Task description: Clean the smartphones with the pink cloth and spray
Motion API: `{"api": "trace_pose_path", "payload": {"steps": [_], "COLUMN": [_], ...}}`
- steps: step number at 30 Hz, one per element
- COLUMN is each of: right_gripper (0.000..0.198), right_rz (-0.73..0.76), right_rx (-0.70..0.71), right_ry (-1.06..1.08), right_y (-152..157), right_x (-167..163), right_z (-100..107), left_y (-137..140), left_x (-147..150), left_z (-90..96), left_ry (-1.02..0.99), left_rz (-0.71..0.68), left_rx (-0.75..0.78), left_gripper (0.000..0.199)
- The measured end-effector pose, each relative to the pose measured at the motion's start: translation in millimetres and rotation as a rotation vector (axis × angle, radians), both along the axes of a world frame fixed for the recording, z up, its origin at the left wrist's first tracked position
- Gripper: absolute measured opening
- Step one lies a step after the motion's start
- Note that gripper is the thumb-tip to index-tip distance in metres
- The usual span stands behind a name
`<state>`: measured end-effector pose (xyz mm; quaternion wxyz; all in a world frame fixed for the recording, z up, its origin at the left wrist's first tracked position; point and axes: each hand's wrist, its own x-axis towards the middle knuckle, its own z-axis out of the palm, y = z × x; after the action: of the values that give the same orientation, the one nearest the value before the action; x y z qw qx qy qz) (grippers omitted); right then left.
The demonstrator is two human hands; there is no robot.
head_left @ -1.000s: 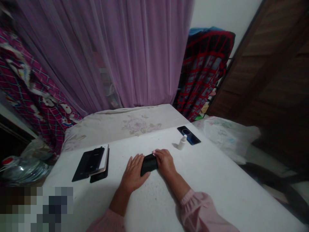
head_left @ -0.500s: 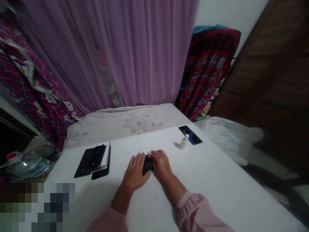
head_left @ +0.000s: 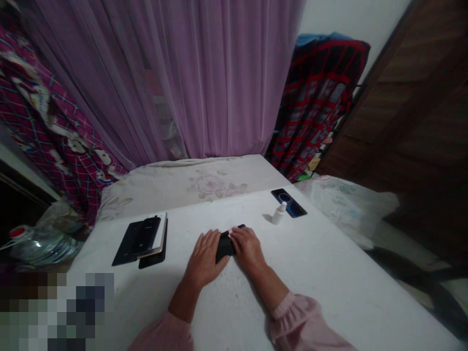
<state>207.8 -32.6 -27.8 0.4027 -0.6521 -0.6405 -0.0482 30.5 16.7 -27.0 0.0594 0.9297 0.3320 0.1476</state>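
Observation:
A flat black phone (head_left: 224, 249) lies on the white table between my hands, its far corner showing behind my right fingers. Along its left side rests my left hand (head_left: 204, 261), fingers stretched forward and thumb at the near edge, keeping hold of it. My right hand (head_left: 249, 248) is closed over the phone's right part and pinches a small pale pink cloth (head_left: 231, 231) against its surface. Most of the cloth is hidden under the fingers. Beyond my right hand stands a small white bottle (head_left: 279, 214) with a narrow cap.
Several phones (head_left: 141, 239) lie overlapping at the left of the white table (head_left: 234, 312). A dark blue phone (head_left: 292, 204) is behind the bottle. Floral cloth (head_left: 164, 183) covers the far surface. A large clear jug (head_left: 42, 248) stands left, a plastic bag (head_left: 343, 204) right.
My right hand has slid slightly right across the phone, and more of the black surface shows between my hands. My left hand stays nearly in place.

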Motion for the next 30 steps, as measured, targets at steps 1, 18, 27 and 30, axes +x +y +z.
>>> {"api": "trace_pose_path", "payload": {"steps": [1, 18, 27, 30], "right_gripper": [0.022, 0.017, 0.023, 0.030], "right_rz": [-0.006, -0.076, 0.078, 0.060], "right_rx": [-0.001, 0.051, -0.063, -0.158], "right_ry": [0.016, -0.012, -0.041, -0.106], "right_y": [-1, -4, -16, -19], "right_x": [1, 14, 2, 4], "right_z": [0, 0, 4, 8], "left_y": [0, 0, 1, 3], "left_x": [0, -2, -2, -3], "left_z": [0.5, 1.6, -5.8, -8.2], "left_ry": [0.003, -0.006, -0.043, -0.046], "left_rz": [0.000, -0.005, -0.015, -0.019], "left_rx": [-0.003, 0.001, 0.065, 0.081], "left_gripper": [0.063, 0.063, 0.064, 0.064]}}
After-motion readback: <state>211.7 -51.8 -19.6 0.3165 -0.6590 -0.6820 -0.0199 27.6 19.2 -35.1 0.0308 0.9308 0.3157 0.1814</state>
